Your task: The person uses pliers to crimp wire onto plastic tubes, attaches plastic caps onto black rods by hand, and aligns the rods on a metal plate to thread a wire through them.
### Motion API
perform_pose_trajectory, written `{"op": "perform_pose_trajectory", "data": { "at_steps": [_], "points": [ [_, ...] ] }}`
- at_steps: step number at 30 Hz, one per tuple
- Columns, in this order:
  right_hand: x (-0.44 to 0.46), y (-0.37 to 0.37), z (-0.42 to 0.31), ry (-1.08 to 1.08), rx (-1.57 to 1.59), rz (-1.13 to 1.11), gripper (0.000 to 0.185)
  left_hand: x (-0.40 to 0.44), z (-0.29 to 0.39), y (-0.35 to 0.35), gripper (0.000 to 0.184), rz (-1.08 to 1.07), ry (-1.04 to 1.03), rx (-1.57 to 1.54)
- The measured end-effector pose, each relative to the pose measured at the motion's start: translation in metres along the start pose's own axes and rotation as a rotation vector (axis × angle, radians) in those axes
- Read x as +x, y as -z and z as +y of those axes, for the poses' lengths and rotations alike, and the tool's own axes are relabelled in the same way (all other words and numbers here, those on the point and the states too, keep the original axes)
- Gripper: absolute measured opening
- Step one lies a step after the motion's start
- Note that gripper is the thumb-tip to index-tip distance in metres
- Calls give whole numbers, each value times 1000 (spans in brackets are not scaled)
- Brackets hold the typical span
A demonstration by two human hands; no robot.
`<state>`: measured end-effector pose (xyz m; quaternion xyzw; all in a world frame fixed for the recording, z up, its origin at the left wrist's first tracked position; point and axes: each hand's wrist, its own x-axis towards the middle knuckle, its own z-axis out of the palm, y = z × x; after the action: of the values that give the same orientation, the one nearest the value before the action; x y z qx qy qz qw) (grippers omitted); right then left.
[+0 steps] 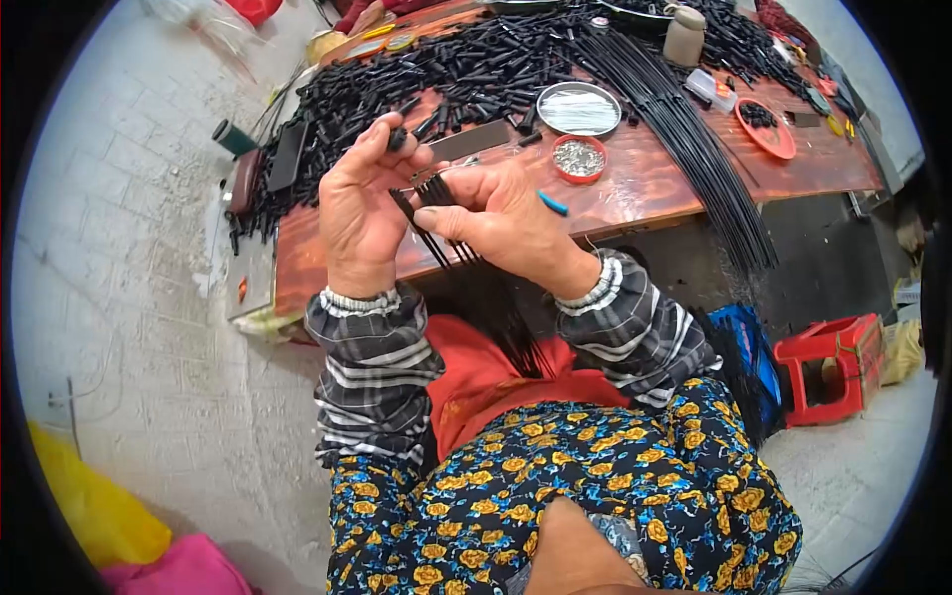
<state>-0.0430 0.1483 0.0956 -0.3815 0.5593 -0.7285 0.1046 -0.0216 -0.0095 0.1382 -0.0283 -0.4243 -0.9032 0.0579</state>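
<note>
My left hand (pixel 367 203) is raised at the table's near edge, its fingers curled round a small black piece (pixel 398 139). To its right, my right hand (pixel 501 218) pinches the upper ends of several thin black rods (pixel 434 198) between thumb and fingers. The rods hang down over my lap, spreading at their lower ends. Both hands are close together near the rod tops. Beyond them lie a red-rimmed dish of small metal parts (pixel 579 159), a round tray of white sticks (pixel 580 111) and a blue piece (pixel 552 203).
Black tubular pieces (pixel 446 74) are heaped over the wooden table (pixel 635 188). A bundle of long black rods (pixel 684 139) overhangs its near edge. An orange plate (pixel 778 141) and a jar (pixel 684 38) stand at the right. A red stool (pixel 833 367) is on the floor.
</note>
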Motion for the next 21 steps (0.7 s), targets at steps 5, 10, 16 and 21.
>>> {"op": "perform_pose_trajectory", "data": {
  "at_steps": [5,10,16,21],
  "points": [
    [-6,-8,-4,38,-74,31,10,-17,3,-7,23,65,-5,81],
    [-10,-8,-8,25,-83,44,14,-21,1,-1,23,2,21,25],
    [-12,-13,-12,16,-19,52,14,-22,2,9,20,-103,20,-16],
    [-10,-18,-12,65,0,106,9,-25,3,6,21,-79,25,-55]
  ]
}}
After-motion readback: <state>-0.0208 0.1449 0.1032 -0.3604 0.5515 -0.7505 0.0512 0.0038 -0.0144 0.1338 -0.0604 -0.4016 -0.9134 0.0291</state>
